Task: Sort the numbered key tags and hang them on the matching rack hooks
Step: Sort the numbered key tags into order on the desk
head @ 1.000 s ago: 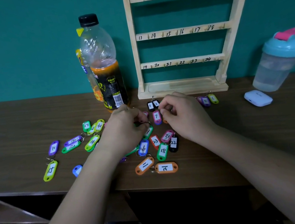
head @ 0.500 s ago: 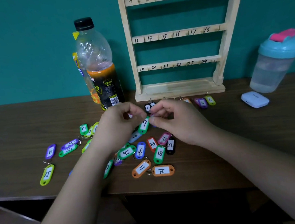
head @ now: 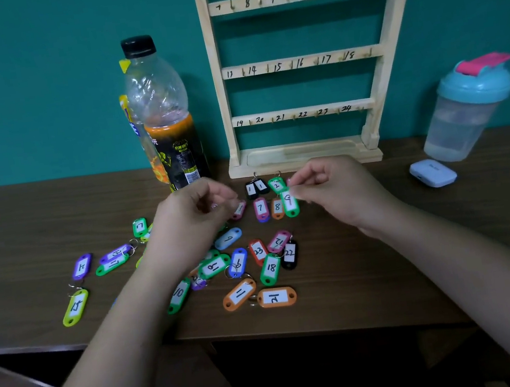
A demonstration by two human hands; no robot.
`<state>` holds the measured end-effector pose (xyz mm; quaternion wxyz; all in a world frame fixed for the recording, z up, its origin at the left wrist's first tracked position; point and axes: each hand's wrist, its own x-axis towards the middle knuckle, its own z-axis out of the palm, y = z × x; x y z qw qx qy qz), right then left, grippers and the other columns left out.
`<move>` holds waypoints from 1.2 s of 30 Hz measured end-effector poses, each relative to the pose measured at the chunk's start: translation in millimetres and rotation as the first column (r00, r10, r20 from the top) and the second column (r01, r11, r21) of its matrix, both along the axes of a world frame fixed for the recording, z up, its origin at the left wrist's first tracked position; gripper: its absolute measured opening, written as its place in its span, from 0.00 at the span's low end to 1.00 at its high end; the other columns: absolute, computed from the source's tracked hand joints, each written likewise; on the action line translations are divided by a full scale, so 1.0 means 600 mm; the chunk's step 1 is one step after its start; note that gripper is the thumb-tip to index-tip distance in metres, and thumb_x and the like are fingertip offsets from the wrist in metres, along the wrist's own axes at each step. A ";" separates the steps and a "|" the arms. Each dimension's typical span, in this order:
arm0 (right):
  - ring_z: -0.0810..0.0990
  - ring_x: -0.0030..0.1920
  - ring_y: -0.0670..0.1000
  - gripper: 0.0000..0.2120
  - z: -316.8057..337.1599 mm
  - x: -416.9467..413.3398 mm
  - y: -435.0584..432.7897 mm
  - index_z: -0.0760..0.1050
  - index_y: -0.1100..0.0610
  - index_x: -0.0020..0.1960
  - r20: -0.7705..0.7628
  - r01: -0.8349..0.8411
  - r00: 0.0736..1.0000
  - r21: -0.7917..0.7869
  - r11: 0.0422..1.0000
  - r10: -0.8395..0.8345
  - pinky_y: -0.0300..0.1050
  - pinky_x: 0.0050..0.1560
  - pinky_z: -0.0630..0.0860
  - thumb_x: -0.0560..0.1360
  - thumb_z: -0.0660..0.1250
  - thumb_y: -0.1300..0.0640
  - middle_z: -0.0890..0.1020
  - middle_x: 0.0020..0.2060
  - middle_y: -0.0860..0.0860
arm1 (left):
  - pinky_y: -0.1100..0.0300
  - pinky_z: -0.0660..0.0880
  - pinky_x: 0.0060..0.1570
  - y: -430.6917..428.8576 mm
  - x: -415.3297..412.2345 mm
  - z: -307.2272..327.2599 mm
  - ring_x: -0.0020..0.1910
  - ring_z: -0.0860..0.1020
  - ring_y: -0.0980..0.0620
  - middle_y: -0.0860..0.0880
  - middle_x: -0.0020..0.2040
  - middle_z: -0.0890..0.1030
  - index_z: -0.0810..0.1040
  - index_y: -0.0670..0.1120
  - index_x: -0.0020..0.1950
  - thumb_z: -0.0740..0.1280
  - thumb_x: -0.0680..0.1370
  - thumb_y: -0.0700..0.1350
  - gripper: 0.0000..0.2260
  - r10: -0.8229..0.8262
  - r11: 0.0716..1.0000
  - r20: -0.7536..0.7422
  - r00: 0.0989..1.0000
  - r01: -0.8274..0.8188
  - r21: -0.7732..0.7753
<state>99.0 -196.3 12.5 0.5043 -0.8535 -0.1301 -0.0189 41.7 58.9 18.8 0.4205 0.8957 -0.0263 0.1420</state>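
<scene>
The wooden rack point(head: 294, 63) stands at the back of the table point(head: 22, 226) against the teal wall. Three of its numbered rails show, with six hook numbers on each: 7 to 12, 13 to 18, 19 to 24.

Just left of the rack's left post stands a clear bottle point(head: 170, 133) with a black cap, part full of orange drink. A second, yellow-labelled bottle point(head: 133, 128) is half hidden behind it. Right of the rack is one shaker cup point(head: 468, 110) with a teal lid and pink flap. One white case point(head: 432, 172) lies in front of the cup.

The key tags point(head: 270, 266) lie scattered in front of the rack's base and off to its left. Over twenty show, but the left forearm covers part of the heap, so the full count cannot be told. Directly before the base lie two black tags point(head: 256, 189), a green one marked 2, a pink 7 and an orange 8. Two orange tags point(head: 258, 296), 11 and 21, lie farthest from the rack.

The right hand point(head: 342, 194) hovers before the base's right half, thumb and forefinger pinching the top of a green tag marked 9 point(head: 290, 203), which hangs beside the orange 8. The left hand point(head: 192, 222) is raised before the bottle, left of the base, with its fingers curled — whether they hold anything cannot be told.
</scene>
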 end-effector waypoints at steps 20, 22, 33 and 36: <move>0.81 0.47 0.38 0.02 -0.022 0.011 -0.017 0.84 0.46 0.50 0.136 0.093 0.989 -0.322 0.942 -0.051 0.35 0.41 0.72 0.78 0.76 0.50 0.84 0.44 0.40 | 0.65 0.69 0.36 0.035 -0.008 -0.004 0.40 0.78 0.60 0.56 0.41 0.81 0.82 0.58 0.48 0.78 0.74 0.58 0.09 0.066 0.905 -0.203 0.977 0.028 0.425; 0.81 0.45 0.39 0.06 -0.014 0.005 -0.019 0.84 0.46 0.53 0.083 0.033 0.997 -0.364 0.931 -0.003 0.37 0.41 0.74 0.76 0.77 0.49 0.84 0.43 0.41 | 0.62 0.71 0.38 0.034 -0.008 -0.004 0.41 0.78 0.60 0.56 0.41 0.81 0.82 0.58 0.47 0.79 0.74 0.56 0.08 0.060 0.907 -0.211 0.976 0.036 0.421; 0.79 0.42 0.38 0.06 -0.013 -0.026 0.012 0.83 0.47 0.55 0.160 0.005 0.986 -0.332 0.943 0.051 0.36 0.40 0.71 0.79 0.74 0.49 0.82 0.41 0.40 | 0.59 0.71 0.45 0.015 0.002 -0.009 0.48 0.79 0.54 0.56 0.45 0.83 0.82 0.54 0.45 0.75 0.78 0.48 0.04 0.110 0.888 -0.251 0.962 0.018 0.459; 0.80 0.42 0.39 0.05 -0.012 -0.033 0.021 0.83 0.46 0.55 0.185 -0.019 0.979 -0.330 0.944 0.084 0.36 0.41 0.74 0.80 0.73 0.50 0.82 0.42 0.40 | 0.58 0.72 0.44 0.018 0.001 -0.010 0.47 0.79 0.55 0.57 0.44 0.82 0.82 0.55 0.43 0.75 0.78 0.48 0.05 0.108 0.894 -0.238 0.965 0.010 0.449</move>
